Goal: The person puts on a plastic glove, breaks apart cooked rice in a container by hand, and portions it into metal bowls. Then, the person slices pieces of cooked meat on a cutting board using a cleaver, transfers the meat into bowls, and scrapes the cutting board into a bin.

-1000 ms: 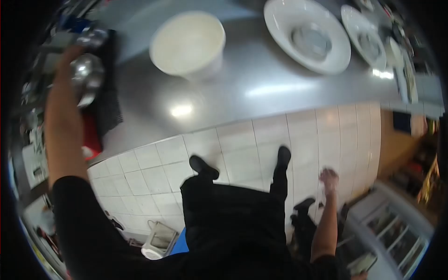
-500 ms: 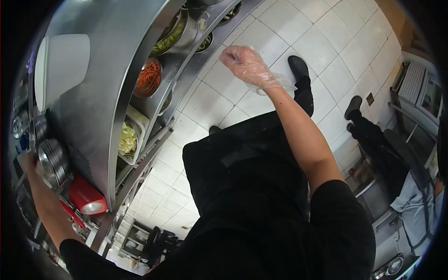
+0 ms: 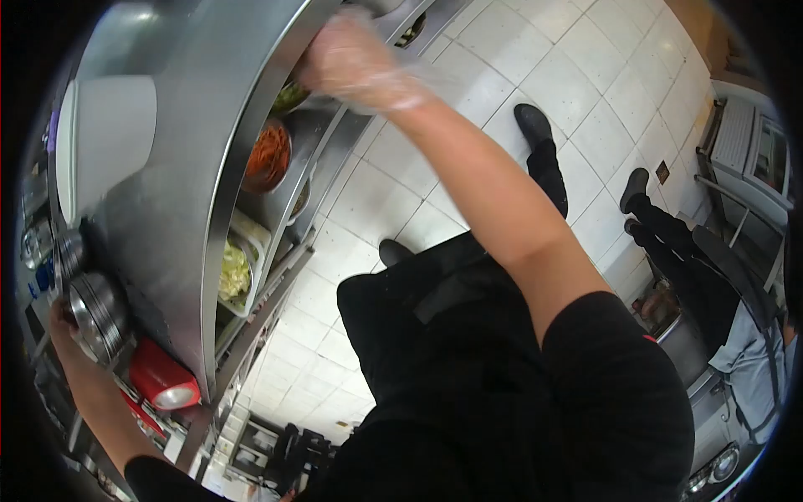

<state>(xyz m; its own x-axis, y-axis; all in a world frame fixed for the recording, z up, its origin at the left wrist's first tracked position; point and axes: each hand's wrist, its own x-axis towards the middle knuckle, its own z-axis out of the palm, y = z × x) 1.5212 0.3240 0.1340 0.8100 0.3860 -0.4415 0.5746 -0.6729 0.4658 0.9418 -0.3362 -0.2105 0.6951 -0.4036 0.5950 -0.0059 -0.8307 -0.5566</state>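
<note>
My right hand, in a clear plastic glove, is at the edge of the steel shelf. It hangs over a bowl of green vegetables, partly covering it; its fingers are blurred and hidden by the counter rim. At the far left, my left hand is bare and beside a stack of metal bowls. Its fingers are too dark and small to show whether they grip a bowl. Shredded carrot fills another bowl on the shelf, and chopped lettuce lies in a rectangular container nearer me.
The steel counter carries a white plastic container and a red bowl. Below is a white tiled floor. To the right, a person in dark trousers is near a steel work unit.
My right hand has moved left and up, from above the floor to the shelf over the green vegetables. My left hand has shifted slightly down in view beside the metal bowls.
</note>
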